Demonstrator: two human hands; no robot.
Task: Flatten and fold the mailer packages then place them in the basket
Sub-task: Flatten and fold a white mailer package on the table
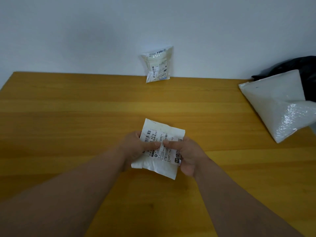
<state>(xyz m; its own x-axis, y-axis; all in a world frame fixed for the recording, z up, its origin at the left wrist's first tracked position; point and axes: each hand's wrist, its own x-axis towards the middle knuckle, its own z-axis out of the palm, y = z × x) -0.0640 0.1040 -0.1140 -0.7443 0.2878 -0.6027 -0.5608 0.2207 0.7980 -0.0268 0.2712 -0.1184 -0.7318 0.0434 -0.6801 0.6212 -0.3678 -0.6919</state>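
Note:
A small white mailer package (160,166) with a printed shipping label is held just above the wooden table (68,125), near its middle. My left hand (135,147) grips its left side, thumb on the label. My right hand (188,156) grips its right side, thumb pressed on the label close to the left thumb. A second small clear mailer (158,65) with labels leans upright against the wall at the table's far edge. A large white mailer (271,103) lies at the right edge of the table. No basket is in view.
A crinkled clear bubble-wrap piece (294,117) overlaps the large white mailer at the right. Something black (301,67) sits behind it against the wall. The white wall runs along the table's far edge.

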